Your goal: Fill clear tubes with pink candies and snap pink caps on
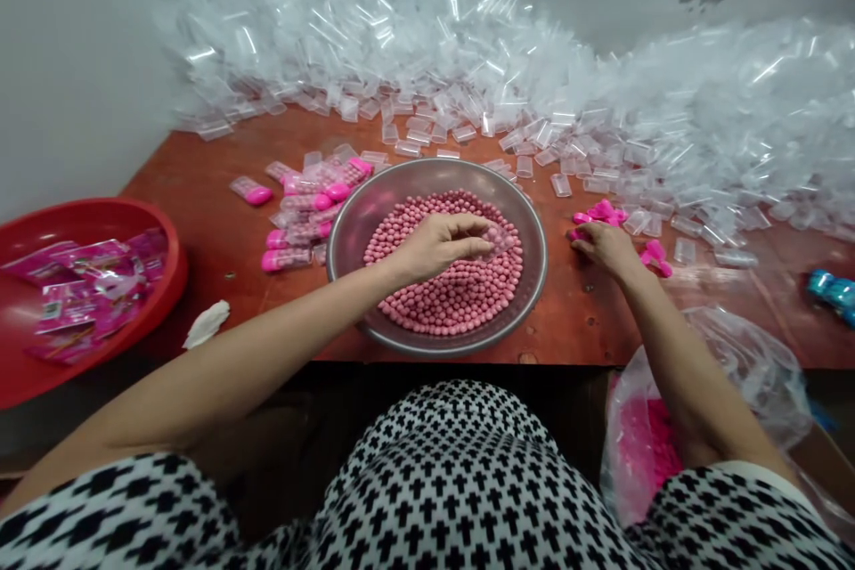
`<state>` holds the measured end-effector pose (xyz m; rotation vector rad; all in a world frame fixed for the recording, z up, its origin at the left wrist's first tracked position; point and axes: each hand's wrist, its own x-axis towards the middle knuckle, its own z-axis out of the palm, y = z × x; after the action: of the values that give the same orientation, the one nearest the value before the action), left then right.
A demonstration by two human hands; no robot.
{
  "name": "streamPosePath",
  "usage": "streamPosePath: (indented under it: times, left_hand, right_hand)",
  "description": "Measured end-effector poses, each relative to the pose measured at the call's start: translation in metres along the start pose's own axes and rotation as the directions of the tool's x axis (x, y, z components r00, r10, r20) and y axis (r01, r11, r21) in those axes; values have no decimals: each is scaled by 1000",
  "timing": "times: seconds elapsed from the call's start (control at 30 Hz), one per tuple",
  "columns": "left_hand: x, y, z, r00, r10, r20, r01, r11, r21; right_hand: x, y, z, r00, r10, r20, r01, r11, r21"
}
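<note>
A metal bowl [534, 236] holds a heap of pink round candies [460, 294]. Over the candies, my left hand [437, 242] is closed on a small clear plastic tube [498, 238]. To the right of the bowl, my right hand [605, 245] rests on the red table with its fingers pinched at a bright pink cap [580, 219]. More pink caps [605, 211] lie just beyond it. Filled tubes with pink caps [304, 200] lie in a group left of the bowl.
A large pile of empty clear tubes [508, 71] covers the back of the table [214, 187]. A red basin [100, 223] with pink packets stands at the left. A plastic bag of pink caps [645, 436] hangs at my right. A blue object [832, 292] lies far right.
</note>
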<state>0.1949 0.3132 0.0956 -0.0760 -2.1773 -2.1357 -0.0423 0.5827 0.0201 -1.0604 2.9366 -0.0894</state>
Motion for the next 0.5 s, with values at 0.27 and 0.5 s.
streamPosePath:
  times: [0.27,0.5]
  left_hand:
    - [-5,-1,-14,996,50,-70,-23,939,344]
    - [-5,-8,-9,988,99,-120,-55,944,324]
  right_hand:
    - [-4,-17,-13,994,88,-67,-80,991,111]
    - [-29,-74,-59,965,43,-259,155,704,693]
